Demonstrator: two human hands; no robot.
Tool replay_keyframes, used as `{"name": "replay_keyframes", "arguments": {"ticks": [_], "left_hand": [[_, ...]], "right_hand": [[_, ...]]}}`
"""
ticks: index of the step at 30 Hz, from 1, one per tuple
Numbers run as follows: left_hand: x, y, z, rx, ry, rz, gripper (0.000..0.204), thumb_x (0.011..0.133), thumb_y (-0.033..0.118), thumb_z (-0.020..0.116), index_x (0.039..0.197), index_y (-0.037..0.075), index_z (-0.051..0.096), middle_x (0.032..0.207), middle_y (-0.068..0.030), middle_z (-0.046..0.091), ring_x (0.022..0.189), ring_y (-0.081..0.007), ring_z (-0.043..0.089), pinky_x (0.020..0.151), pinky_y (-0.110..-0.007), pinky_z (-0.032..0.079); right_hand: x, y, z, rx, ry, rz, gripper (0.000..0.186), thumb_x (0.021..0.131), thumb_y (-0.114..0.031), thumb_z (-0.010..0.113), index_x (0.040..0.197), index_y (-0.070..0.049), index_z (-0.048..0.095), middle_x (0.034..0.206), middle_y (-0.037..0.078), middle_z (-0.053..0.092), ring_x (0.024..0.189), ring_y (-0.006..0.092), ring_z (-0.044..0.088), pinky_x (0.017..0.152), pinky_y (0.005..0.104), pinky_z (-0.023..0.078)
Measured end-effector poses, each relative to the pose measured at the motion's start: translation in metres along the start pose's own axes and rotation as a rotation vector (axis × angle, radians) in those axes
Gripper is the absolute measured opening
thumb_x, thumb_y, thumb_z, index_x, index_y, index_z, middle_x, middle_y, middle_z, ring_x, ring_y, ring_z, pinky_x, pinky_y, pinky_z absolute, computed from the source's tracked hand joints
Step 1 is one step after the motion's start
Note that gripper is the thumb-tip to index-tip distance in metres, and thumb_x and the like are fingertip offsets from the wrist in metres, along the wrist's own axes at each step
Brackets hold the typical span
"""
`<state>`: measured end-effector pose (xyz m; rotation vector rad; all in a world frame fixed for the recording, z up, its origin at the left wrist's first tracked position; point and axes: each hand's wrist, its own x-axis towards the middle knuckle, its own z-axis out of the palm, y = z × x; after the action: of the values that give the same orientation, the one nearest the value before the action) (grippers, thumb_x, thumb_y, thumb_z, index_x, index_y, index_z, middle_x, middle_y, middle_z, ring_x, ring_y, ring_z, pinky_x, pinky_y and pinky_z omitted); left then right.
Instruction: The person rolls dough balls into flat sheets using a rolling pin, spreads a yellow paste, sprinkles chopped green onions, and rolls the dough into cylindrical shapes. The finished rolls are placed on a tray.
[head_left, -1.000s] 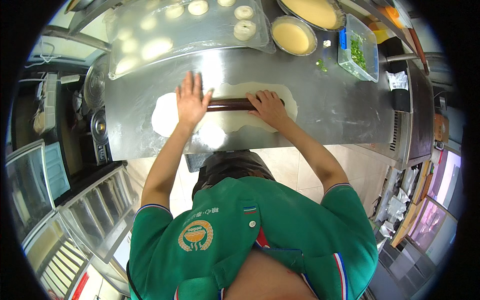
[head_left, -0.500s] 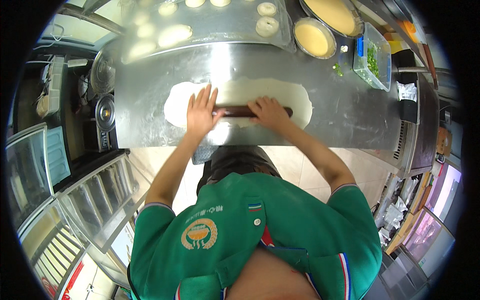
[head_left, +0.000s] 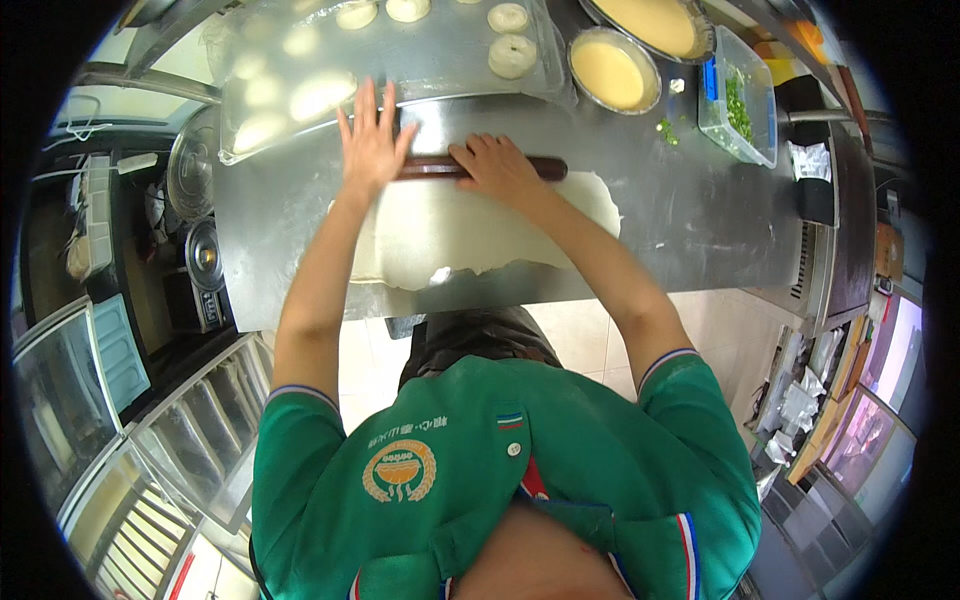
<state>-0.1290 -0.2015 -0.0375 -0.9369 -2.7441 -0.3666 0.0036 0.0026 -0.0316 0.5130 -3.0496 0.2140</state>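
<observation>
Dough [head_left: 480,235] is spread on the metal table [head_left: 690,230]; a tray [head_left: 430,50] is set far left, bowls [head_left: 656,88] and tub [head_left: 735,148] far right.

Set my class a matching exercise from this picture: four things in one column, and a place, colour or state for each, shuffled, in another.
Column one
1. rolling pin
2. dough sheet
3. clear box
4. tray

Column two
A. holds chopped greens
B. bears pale rounds
C. dark brown, under the right hand
D. pale, spread flat on the metal table

Pairs: 1-C, 2-D, 3-A, 4-B
</observation>
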Motion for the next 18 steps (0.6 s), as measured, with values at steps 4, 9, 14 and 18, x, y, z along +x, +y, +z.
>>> {"name": "replay_keyframes", "arguments": {"ticks": [4,9,14,18], "left_hand": [[-0.001,0.036,-0.005,-0.163,0.068,0.025,0.072,0.097,0.041,0.055,0.156,0.013,0.026,0.163,-0.0167,0.017,0.15,-0.0339,0.019,0.119,-0.059,0.012],[-0.136,0.101,-0.036,-0.226,-0.246,0.201,0.072,0.084,0.043,0.069,0.143,0.007,0.049,0.148,-0.0131,0.046,0.138,-0.0302,0.041,0.118,-0.053,0.02],[-0.184,0.105,-0.034,-0.242,-0.261,0.446,0.065,0.079,0.027,0.073,0.139,0.013,0.052,0.13,-0.0051,0.058,0.109,-0.0231,0.057,0.092,-0.043,0.043],[-0.109,0.134,-0.035,-0.257,-0.434,0.202,0.056,0.09,0.045,0.064,0.134,0.01,0.057,0.118,-0.0075,0.062,0.103,-0.0267,0.057,0.089,-0.045,0.043]], "right_hand": [[-0.032,0.015,0.003,-0.049,0.064,-0.02,0.054,0.083,-0.045,0.069,0.122,-0.009,0.055,0.106,0.011,0.059,0.103,0.0273,0.058,0.084,0.0402,0.046],[-0.163,-0.019,-0.021,-0.006,-0.057,0.113,0.057,0.085,-0.052,0.066,0.122,-0.01,0.055,0.105,0.009,0.057,0.099,0.0277,0.055,0.084,0.0405,0.045],[-0.211,-0.012,-0.016,-0.104,-0.255,0.009,0.058,0.086,-0.056,0.063,0.124,-0.012,0.056,0.105,0.008,0.057,0.101,0.0261,0.056,0.085,0.0415,0.045],[-0.18,0.052,-0.039,0.075,-0.196,0.176,0.063,0.088,-0.056,0.061,0.131,-0.01,0.055,0.113,0.014,0.06,0.106,0.0308,0.057,0.091,0.0417,0.045]]}}
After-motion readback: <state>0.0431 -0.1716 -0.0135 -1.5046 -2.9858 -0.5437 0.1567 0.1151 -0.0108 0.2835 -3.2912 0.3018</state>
